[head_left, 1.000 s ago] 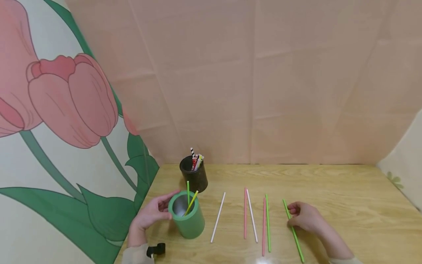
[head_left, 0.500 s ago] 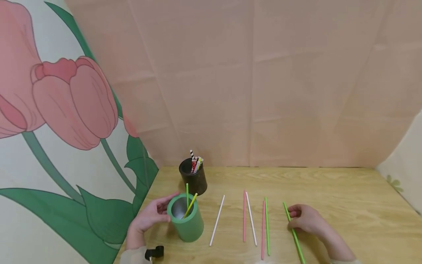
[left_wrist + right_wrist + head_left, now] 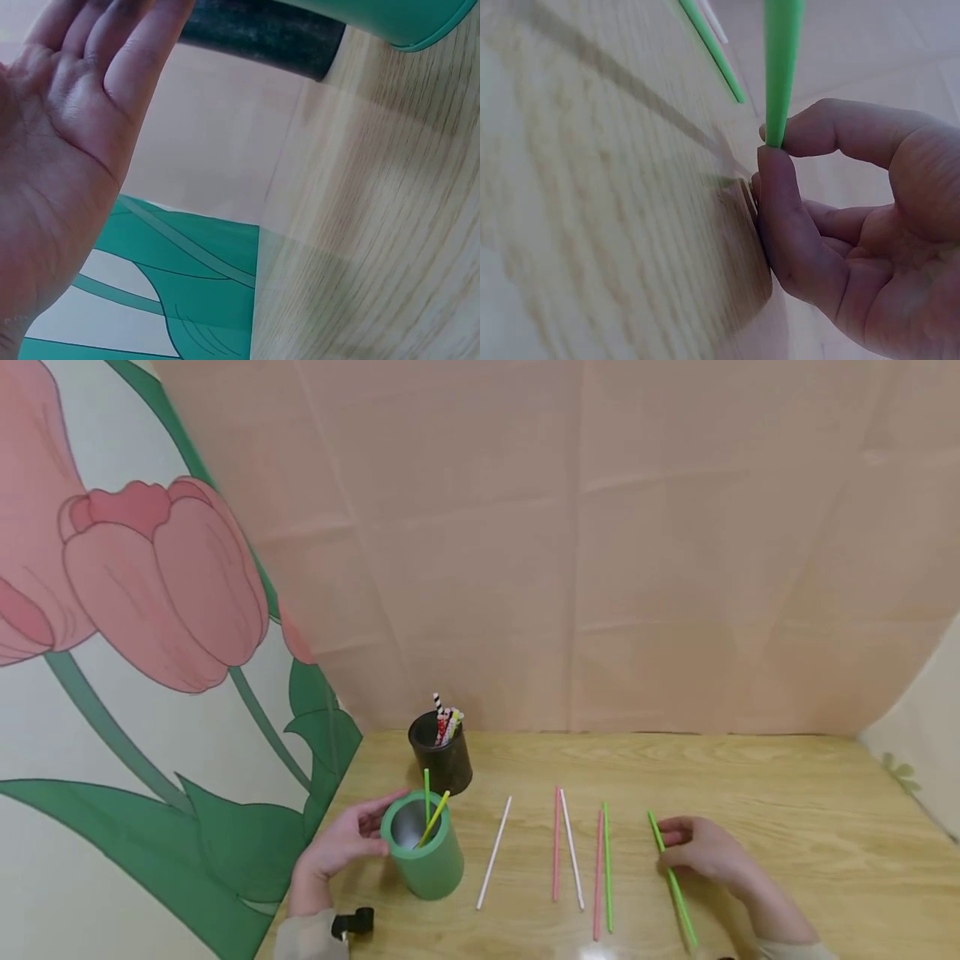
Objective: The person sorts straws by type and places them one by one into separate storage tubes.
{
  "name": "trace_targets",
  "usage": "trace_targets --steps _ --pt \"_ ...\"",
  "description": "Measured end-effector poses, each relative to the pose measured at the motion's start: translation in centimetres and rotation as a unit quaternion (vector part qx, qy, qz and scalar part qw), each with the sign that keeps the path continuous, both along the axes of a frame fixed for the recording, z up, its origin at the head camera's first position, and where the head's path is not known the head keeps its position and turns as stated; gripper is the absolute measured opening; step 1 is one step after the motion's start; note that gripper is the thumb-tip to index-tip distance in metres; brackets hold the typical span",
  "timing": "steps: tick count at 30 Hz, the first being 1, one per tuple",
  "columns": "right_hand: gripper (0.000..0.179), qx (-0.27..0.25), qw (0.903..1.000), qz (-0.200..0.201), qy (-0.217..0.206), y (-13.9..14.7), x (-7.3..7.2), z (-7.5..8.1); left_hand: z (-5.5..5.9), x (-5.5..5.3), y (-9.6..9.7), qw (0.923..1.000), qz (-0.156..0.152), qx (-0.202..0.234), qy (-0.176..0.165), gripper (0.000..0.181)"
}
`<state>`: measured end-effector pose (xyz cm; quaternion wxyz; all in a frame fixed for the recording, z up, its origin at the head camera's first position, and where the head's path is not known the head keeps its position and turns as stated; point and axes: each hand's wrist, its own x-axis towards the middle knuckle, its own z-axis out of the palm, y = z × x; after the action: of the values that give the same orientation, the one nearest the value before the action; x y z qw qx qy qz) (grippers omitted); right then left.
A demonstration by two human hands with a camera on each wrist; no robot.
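In the head view, my left hand (image 3: 341, 847) holds the left side of a green cup (image 3: 435, 868), thumb at the near side and fingers toward the back of the rim. A green straw (image 3: 427, 793) and a yellow straw (image 3: 437, 817) lean inside the cup. At the right, my right hand (image 3: 705, 847) pinches another green straw (image 3: 678, 897) between thumb and index finger. The right wrist view shows that straw (image 3: 781, 67) in the pinch, its shadow falling on the table. The left wrist view shows my left palm (image 3: 67, 150) and part of the green cup (image 3: 405, 19).
Behind the green cup stands a black cup (image 3: 452, 768) of patterned straws. Between the hands lie a white straw (image 3: 495, 852), a pink and white pair, and a pink straw (image 3: 598, 877) beside a green straw (image 3: 608, 868). A tulip-printed wall (image 3: 172, 585) borders the left.
The straw in my right hand has shifted slightly right, its near end now blurred. My left hand stays on the green cup. The head view has tilted slightly.
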<state>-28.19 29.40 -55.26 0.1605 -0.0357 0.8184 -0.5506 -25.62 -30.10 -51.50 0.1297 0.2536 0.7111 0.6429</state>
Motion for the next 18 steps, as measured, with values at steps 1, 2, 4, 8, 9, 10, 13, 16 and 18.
trace_targets --steps 1,2,4,8,9,10,13,16,18 --pt "0.067 -0.008 0.9999 0.006 -0.002 0.2 -0.1 0.0 0.0 -0.1 0.0 1.0 0.001 -0.002 0.002 0.088" --pt "0.067 -0.013 0.9998 0.014 -0.004 0.4 -0.3 0.0 -0.1 -0.2 0.0 1.0 0.002 -0.004 0.006 0.087" --pt "0.067 -0.02 0.9994 0.028 -0.007 0.9 -0.4 0.0 -0.1 -0.4 0.1 0.9999 0.003 -0.007 0.009 0.087" --pt "0.069 -0.015 0.9991 0.038 -0.014 1.6 -0.7 -0.1 -0.3 -0.6 0.2 1.0 0.002 -0.005 0.008 0.085" --pt "0.069 -0.013 0.9991 0.038 -0.016 1.7 -0.7 -0.1 -0.3 -0.6 0.2 1.0 0.003 -0.004 0.007 0.085" --pt "0.07 -0.012 0.999 0.037 -0.02 1.8 -0.8 -0.2 -0.4 -0.6 0.1 1.0 0.001 -0.003 0.007 0.085" --pt "0.07 -0.009 0.9989 0.037 -0.025 1.8 -0.9 -0.2 -0.4 -0.6 0.0 1.0 -0.001 -0.003 0.004 0.085" --pt "0.069 -0.004 0.9989 0.036 -0.029 1.6 -1.0 -0.1 -0.4 -0.5 -0.1 1.0 -0.004 -0.003 0.0 0.085" --pt "0.068 -0.003 0.9989 0.036 -0.032 1.4 -1.0 -0.1 -0.3 -0.5 -0.3 1.0 -0.006 -0.003 -0.002 0.086"
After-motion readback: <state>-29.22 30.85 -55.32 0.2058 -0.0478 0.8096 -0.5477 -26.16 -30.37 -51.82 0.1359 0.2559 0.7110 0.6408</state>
